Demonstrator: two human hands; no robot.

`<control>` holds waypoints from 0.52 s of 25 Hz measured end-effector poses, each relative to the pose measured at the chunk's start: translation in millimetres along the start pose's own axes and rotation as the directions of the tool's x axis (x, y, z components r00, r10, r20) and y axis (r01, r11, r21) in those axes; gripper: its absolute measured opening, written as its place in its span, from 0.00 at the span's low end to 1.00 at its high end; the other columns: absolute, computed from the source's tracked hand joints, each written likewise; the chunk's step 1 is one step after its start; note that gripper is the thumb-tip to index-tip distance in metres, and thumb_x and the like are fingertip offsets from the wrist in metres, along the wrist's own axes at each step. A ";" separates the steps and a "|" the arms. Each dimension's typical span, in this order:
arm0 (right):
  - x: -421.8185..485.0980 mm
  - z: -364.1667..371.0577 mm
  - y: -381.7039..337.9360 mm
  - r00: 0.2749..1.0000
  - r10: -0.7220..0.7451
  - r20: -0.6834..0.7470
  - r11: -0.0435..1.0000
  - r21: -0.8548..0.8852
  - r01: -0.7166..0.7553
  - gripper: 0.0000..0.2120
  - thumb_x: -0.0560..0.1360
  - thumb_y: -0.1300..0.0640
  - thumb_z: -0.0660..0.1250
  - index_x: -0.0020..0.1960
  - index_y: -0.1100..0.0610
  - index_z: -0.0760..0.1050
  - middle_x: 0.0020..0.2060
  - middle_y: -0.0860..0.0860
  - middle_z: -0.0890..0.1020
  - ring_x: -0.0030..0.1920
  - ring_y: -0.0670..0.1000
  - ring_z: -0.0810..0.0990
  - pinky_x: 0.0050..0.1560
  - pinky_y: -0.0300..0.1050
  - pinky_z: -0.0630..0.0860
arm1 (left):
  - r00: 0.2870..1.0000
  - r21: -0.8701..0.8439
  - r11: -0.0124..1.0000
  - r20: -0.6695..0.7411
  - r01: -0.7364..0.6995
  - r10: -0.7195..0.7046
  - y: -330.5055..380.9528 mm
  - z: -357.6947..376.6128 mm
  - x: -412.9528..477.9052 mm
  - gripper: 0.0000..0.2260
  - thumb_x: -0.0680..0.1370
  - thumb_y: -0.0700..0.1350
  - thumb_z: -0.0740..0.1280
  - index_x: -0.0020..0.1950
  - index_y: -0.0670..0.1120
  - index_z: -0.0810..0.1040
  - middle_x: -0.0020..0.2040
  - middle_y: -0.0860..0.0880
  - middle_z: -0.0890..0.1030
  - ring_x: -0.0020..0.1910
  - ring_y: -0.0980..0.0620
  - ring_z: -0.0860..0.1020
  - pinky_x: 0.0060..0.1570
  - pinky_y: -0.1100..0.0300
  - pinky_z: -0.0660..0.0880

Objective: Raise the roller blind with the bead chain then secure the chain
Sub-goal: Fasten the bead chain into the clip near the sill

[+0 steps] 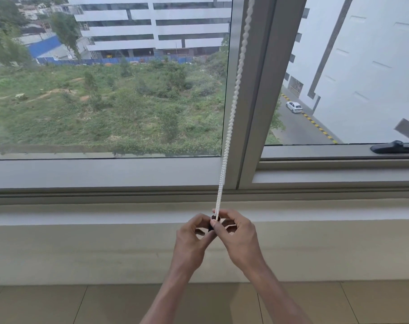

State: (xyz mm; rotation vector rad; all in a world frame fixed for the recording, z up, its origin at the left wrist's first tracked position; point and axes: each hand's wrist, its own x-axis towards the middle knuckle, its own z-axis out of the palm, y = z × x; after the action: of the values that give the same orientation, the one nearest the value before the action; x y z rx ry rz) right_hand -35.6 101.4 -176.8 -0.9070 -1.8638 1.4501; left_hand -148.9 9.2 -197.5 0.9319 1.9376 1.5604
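A white bead chain hangs taut from the top of the frame down along the grey window mullion to my hands below the sill. My left hand and my right hand meet at the chain's lower end, fingers curled, pinching a small dark piece that the chain loops into. Most of that piece is hidden by my fingers. The roller blind itself is out of view; the glass is uncovered.
A pale sill ledge runs under the window, with a beige wall below it and floor tiles at the bottom. A black window handle lies on the right frame.
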 end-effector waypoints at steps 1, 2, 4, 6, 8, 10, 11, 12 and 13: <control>1.8 1.0 0.5 1.000 -0.006 -0.014 1.000 -0.007 0.006 0.09 0.77 0.57 0.74 0.55 0.46 0.84 0.48 0.41 0.88 0.44 0.45 0.84 0.44 0.33 0.77 | 1.000 -0.007 1.000 -0.007 0.001 -0.001 -1.1 2.6 4.6 0.03 0.79 0.42 0.76 0.48 0.50 0.85 0.44 0.56 0.88 0.44 0.58 0.85 0.48 0.60 0.78; 3.8 2.3 1.3 0.999 -0.009 -0.031 1.000 -0.006 0.009 0.09 0.77 0.58 0.74 0.55 0.45 0.84 0.48 0.40 0.88 0.44 0.45 0.84 0.44 0.32 0.77 | 1.000 -0.012 1.000 -0.008 0.004 -0.004 -2.8 5.5 8.7 0.03 0.79 0.42 0.76 0.48 0.49 0.85 0.44 0.56 0.88 0.45 0.58 0.85 0.49 0.58 0.78; 9.8 3.9 4.9 0.998 -0.018 -0.068 1.000 0.000 0.018 0.10 0.77 0.58 0.75 0.54 0.45 0.85 0.48 0.38 0.88 0.44 0.45 0.84 0.43 0.33 0.77 | 1.000 -0.018 1.000 0.000 0.006 -0.006 -6.1 11.1 16.6 0.03 0.79 0.42 0.76 0.48 0.49 0.84 0.45 0.56 0.88 0.46 0.57 0.84 0.51 0.56 0.78; 19.1 2.9 10.4 0.995 -0.043 -0.095 0.999 -0.025 0.040 0.11 0.76 0.58 0.76 0.54 0.44 0.85 0.47 0.39 0.88 0.45 0.45 0.85 0.44 0.35 0.79 | 1.000 -0.024 1.000 0.001 -0.006 0.006 -8.5 17.9 25.3 0.03 0.79 0.43 0.76 0.48 0.50 0.84 0.46 0.55 0.88 0.47 0.55 0.85 0.52 0.56 0.79; 31.4 -0.2 15.5 0.992 -0.080 -0.100 0.994 -0.081 0.072 0.12 0.75 0.59 0.76 0.52 0.41 0.83 0.45 0.41 0.88 0.45 0.44 0.85 0.45 0.37 0.79 | 1.000 -0.042 0.999 -0.007 -0.019 0.019 -10.3 24.1 35.5 0.04 0.79 0.42 0.76 0.48 0.50 0.85 0.46 0.55 0.89 0.47 0.53 0.85 0.52 0.57 0.79; 45.4 -5.3 16.8 0.992 -0.098 -0.085 0.992 -0.087 0.090 0.15 0.75 0.60 0.76 0.49 0.39 0.82 0.43 0.43 0.88 0.45 0.43 0.85 0.45 0.35 0.78 | 1.000 -0.052 0.998 -0.012 -0.020 0.019 -11.0 29.8 46.8 0.05 0.78 0.41 0.76 0.47 0.51 0.85 0.45 0.54 0.89 0.47 0.50 0.86 0.52 0.57 0.80; 52.4 -6.5 18.1 0.992 -0.098 -0.074 0.993 -0.075 0.093 0.15 0.75 0.61 0.76 0.48 0.40 0.81 0.42 0.44 0.88 0.44 0.43 0.86 0.45 0.34 0.78 | 1.000 -0.050 0.999 -0.019 -0.017 0.016 -12.5 31.7 52.1 0.05 0.78 0.41 0.77 0.47 0.51 0.85 0.45 0.53 0.89 0.47 0.49 0.86 0.52 0.56 0.81; 57.8 -8.0 19.2 0.993 -0.098 -0.068 0.994 -0.061 0.094 0.14 0.75 0.61 0.77 0.49 0.41 0.82 0.42 0.46 0.88 0.44 0.44 0.86 0.45 0.33 0.78 | 0.999 -0.046 0.999 -0.025 -0.024 0.023 -12.9 33.8 56.1 0.05 0.78 0.41 0.77 0.48 0.51 0.85 0.45 0.53 0.89 0.47 0.49 0.86 0.52 0.56 0.81; 61.2 -9.4 21.1 0.993 -0.099 -0.067 0.994 -0.046 0.096 0.13 0.75 0.61 0.77 0.49 0.43 0.83 0.42 0.47 0.88 0.44 0.44 0.86 0.45 0.32 0.78 | 0.999 -0.038 0.998 -0.033 -0.041 0.040 -13.1 36.1 58.5 0.05 0.78 0.41 0.77 0.49 0.50 0.86 0.46 0.54 0.89 0.47 0.50 0.86 0.52 0.58 0.81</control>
State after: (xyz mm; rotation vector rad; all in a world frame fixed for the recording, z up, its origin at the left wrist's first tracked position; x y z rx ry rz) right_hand -60.8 159.7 -192.2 -0.8628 -1.8680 1.3084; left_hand -163.5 75.2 -215.9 0.9410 1.9150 1.6391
